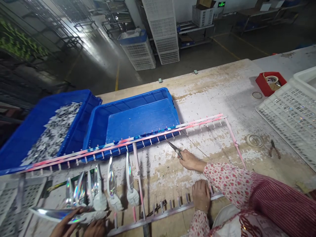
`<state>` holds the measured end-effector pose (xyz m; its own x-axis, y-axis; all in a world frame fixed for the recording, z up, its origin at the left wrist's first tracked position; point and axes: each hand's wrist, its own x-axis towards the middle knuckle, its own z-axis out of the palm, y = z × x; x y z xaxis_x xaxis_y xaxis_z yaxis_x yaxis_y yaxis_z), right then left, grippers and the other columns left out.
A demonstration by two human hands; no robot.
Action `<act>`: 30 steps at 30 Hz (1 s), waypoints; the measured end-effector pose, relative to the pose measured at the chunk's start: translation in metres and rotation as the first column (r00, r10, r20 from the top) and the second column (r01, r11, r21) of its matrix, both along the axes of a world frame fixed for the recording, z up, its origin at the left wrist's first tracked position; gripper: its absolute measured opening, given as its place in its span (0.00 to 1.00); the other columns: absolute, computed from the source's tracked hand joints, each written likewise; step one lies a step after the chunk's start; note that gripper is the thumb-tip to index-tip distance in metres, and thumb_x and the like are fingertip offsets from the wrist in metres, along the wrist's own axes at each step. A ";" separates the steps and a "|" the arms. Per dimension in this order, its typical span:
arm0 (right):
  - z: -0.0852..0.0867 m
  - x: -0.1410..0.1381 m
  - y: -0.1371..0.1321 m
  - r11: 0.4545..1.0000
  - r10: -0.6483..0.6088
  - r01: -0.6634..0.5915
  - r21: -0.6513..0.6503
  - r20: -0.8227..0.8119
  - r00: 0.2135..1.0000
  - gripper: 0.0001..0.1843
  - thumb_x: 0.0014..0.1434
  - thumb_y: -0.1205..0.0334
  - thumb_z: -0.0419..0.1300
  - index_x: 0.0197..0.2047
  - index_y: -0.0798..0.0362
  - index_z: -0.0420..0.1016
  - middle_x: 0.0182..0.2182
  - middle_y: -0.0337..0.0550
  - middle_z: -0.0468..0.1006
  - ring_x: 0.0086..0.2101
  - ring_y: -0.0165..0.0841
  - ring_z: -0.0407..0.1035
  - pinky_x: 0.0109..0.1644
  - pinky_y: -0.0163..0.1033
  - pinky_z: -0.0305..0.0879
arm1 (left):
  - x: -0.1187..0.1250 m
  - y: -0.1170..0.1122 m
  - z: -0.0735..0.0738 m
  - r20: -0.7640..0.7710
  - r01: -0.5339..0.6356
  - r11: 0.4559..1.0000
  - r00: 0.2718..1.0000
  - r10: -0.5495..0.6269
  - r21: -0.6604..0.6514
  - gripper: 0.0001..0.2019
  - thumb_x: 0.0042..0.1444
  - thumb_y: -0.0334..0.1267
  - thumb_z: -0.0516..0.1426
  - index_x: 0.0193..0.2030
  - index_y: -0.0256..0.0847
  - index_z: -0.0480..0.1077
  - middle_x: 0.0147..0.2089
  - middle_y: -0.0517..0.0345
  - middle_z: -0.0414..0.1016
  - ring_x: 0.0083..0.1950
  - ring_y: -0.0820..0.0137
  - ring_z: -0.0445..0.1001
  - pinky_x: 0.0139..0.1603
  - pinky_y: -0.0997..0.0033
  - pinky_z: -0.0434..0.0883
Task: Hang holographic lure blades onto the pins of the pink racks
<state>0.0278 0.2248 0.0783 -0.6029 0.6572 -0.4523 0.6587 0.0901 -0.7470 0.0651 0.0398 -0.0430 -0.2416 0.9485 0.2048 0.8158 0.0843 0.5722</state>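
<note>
My right hand (190, 160) grips needle-nose pliers (175, 148), whose tips reach a small hook on the upper rail of a pink and white rack (158, 134). Closer to me, my left hand (201, 196) curls over the rack's lower rail (181, 209), which bears short upright pegs. Left of my hands, several shiny iridescent blade-shaped pieces with white wrapped ends stand along the rack, one of them a silver piece (112, 179). At the lower left, a co-worker's hand (67, 223) holds a long shiny piece (55, 214); the co-worker's other hand (95, 228) is beside it.
Behind the rack lie a blue tray (170, 98) and another blue bin (90, 98) containing small silvery pieces. To the right are a tape roll (255, 141), small pliers (273, 149), a red box (264, 86) and a white crate (286, 113).
</note>
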 end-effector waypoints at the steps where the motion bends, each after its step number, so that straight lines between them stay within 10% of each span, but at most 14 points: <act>1: -0.001 0.000 -0.002 0.988 -0.067 0.051 -0.148 -0.106 0.992 0.11 0.55 0.67 0.54 0.43 0.55 0.70 0.39 0.45 0.68 0.37 0.31 0.65 0.42 0.37 0.61 | 0.000 0.000 0.000 0.009 0.001 1.000 1.000 -0.001 -0.004 0.10 0.60 0.27 0.52 0.46 0.41 0.70 0.40 0.55 0.73 0.42 0.65 0.68 0.43 0.65 0.63; 4: -0.002 -0.002 -0.009 0.740 -0.345 0.023 -0.672 -0.350 0.871 0.08 0.55 0.63 0.52 0.40 0.54 0.65 0.33 0.40 0.66 0.29 0.27 0.60 0.33 0.33 0.57 | 0.000 0.001 -0.001 0.027 0.001 1.000 1.000 0.000 -0.020 0.09 0.60 0.28 0.52 0.44 0.41 0.70 0.39 0.55 0.72 0.42 0.65 0.67 0.43 0.65 0.63; 6: -0.001 -0.003 -0.012 0.610 -0.443 -0.068 -0.789 -0.411 0.796 0.08 0.57 0.61 0.49 0.40 0.53 0.62 0.34 0.41 0.66 0.28 0.26 0.59 0.32 0.32 0.56 | 0.000 0.001 -0.002 0.014 -0.001 1.000 1.000 0.001 -0.019 0.07 0.59 0.28 0.53 0.41 0.40 0.70 0.38 0.55 0.71 0.40 0.65 0.67 0.42 0.65 0.63; 12: -0.005 0.007 0.001 0.987 -0.049 0.027 -0.156 -0.139 0.989 0.10 0.54 0.69 0.52 0.41 0.55 0.67 0.43 0.49 0.67 0.42 0.35 0.63 0.45 0.39 0.61 | 0.000 -0.001 -0.005 0.000 0.012 1.000 1.000 -0.012 -0.022 0.11 0.59 0.27 0.53 0.46 0.41 0.70 0.41 0.55 0.73 0.43 0.65 0.68 0.43 0.65 0.64; 16: -0.004 0.017 0.013 0.957 0.035 -0.109 0.270 0.266 0.963 0.15 0.56 0.70 0.51 0.47 0.56 0.69 0.50 0.56 0.64 0.50 0.42 0.61 0.51 0.45 0.60 | 0.001 -0.002 -0.010 -0.004 0.000 1.000 1.000 0.000 0.000 0.11 0.59 0.28 0.52 0.46 0.41 0.70 0.40 0.55 0.73 0.42 0.65 0.69 0.44 0.64 0.64; 30: 0.012 0.004 0.004 0.936 0.125 -0.208 0.284 0.284 0.951 0.17 0.58 0.66 0.50 0.49 0.57 0.70 0.50 0.57 0.66 0.51 0.45 0.63 0.50 0.46 0.62 | 0.001 -0.004 -0.016 -0.015 -0.003 1.000 1.000 0.003 0.016 0.12 0.58 0.27 0.53 0.46 0.41 0.70 0.39 0.54 0.73 0.42 0.65 0.69 0.42 0.65 0.64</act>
